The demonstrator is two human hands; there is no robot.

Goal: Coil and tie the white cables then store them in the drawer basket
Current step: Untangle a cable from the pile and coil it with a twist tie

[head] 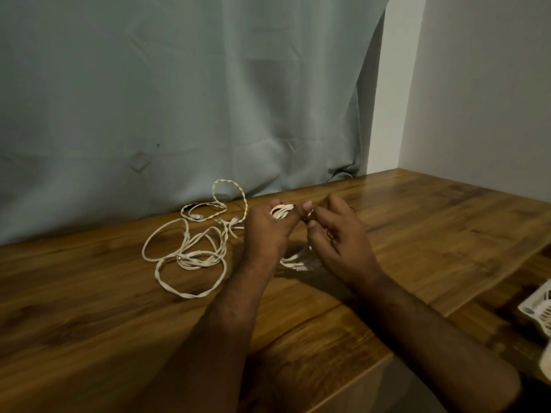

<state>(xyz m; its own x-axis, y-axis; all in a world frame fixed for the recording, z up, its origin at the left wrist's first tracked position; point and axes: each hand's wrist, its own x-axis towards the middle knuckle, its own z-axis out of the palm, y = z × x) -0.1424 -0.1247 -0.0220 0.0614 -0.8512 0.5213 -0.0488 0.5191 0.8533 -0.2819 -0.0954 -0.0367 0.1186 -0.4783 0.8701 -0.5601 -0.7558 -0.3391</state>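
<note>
Both hands work one white cable (281, 212): left hand (268, 231) grips coil, right hand (334, 231) pinches tail (tying next); loose cables (190, 248) wait.

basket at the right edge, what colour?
White, with a perforated lattice wall; only a corner of the basket shows, in the head view.

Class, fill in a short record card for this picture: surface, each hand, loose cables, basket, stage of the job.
surface: wooden table
left hand: grips a small coil of white cable
right hand: pinches the cable's end beside the coil
loose cables: untied tangle on the table, left of the hands
basket: white, at the right edge, only partly in view
stage: first coil in hand, not yet stored
</note>
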